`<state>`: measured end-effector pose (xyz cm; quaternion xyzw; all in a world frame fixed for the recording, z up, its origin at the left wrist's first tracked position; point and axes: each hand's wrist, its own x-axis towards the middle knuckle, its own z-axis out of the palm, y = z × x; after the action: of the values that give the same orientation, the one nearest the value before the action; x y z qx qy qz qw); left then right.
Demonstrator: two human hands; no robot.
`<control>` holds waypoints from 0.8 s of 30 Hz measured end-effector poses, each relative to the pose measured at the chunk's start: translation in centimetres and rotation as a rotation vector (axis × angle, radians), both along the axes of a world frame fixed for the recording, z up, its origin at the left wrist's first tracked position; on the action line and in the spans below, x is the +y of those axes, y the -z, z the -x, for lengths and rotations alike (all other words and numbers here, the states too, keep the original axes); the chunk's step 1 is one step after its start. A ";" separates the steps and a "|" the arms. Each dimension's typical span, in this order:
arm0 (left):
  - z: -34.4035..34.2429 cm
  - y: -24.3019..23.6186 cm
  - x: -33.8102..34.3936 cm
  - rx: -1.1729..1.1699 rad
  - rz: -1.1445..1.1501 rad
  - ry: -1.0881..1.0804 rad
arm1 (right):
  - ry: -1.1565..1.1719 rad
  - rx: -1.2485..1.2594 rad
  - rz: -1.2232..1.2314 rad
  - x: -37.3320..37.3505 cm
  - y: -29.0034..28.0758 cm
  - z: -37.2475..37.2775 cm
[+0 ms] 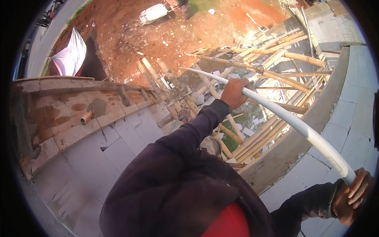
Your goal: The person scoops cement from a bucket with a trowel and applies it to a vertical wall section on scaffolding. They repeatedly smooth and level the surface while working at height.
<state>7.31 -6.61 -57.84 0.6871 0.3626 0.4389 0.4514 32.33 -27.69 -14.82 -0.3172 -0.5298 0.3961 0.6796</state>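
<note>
A long white pipe (292,118) slants across the right half of the head view, its thin far end over the bamboo below. My left hand (235,93) is closed around it partway along, with the arm stretched out in a dark sleeve. At the lower right, my right hand (352,197) is wrapped about the pipe's near end, close to the pale block wall. The pipe looks bowed, which may come from the lens. My sandalled foot (184,114) rests by the bamboo poles.
Bamboo scaffolding (272,71) crosses beneath me, over scattered rubble. Pale block walls (118,154) stand on both sides, with an orange tube-like container (87,117) on the left ledge. Beyond lie red soil (122,35), a white sheet (71,55), a wheelbarrow (154,14) and another person (183,8).
</note>
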 end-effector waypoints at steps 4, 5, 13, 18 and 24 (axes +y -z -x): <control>-1.7 1.7 -0.3 0.060 0.045 0.047 | 0.109 -0.112 -0.036 5.0 7.9 7.9; -1.8 2.6 -0.3 0.076 0.046 0.052 | 0.125 -0.181 0.033 6.2 9.7 9.4; -1.1 13.0 -1.1 0.171 0.087 0.065 | 0.501 -0.157 0.277 9.1 21.9 13.7; -2.2 15.1 -3.2 0.191 0.123 0.122 | 0.502 -0.047 0.312 9.1 25.8 13.0; -0.7 17.6 -3.9 0.307 0.236 0.090 | 0.488 0.022 0.431 9.4 30.0 15.2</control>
<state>8.00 -10.53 -75.47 0.7038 0.4452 0.2628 0.4872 17.14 -18.31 -44.78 -0.5670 -0.3349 0.3280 0.6774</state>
